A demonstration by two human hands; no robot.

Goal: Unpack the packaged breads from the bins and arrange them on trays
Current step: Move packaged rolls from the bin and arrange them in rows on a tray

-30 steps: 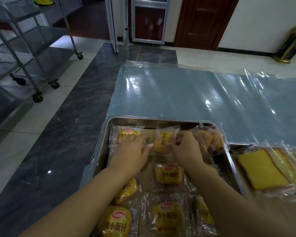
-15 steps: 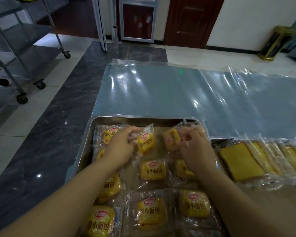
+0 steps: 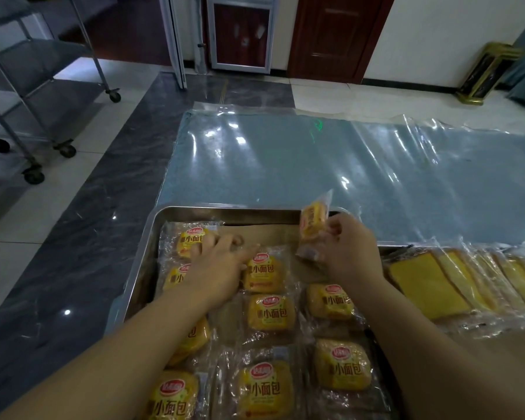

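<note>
A steel tray (image 3: 225, 214) in front of me holds several small yellow packaged breads in rows, such as one in the middle (image 3: 270, 312). My left hand (image 3: 217, 265) lies flat with fingers spread on the packs at the tray's far left, touching a bread pack (image 3: 262, 272). My right hand (image 3: 350, 253) holds two packaged breads (image 3: 312, 228) upright above the tray's far right corner. Brown paper lining shows bare in the tray's far row (image 3: 264, 236).
A second tray to the right carries flat yellow cake slices in wrappers (image 3: 428, 286). The table beyond is covered with shiny clear plastic (image 3: 315, 165). Wheeled metal racks (image 3: 28, 86) stand on the floor at the left. Doors are at the back.
My left hand has set its bread pack down in the tray's middle column and flattened out. My right hand has lifted its packs upright near the far right corner.
</note>
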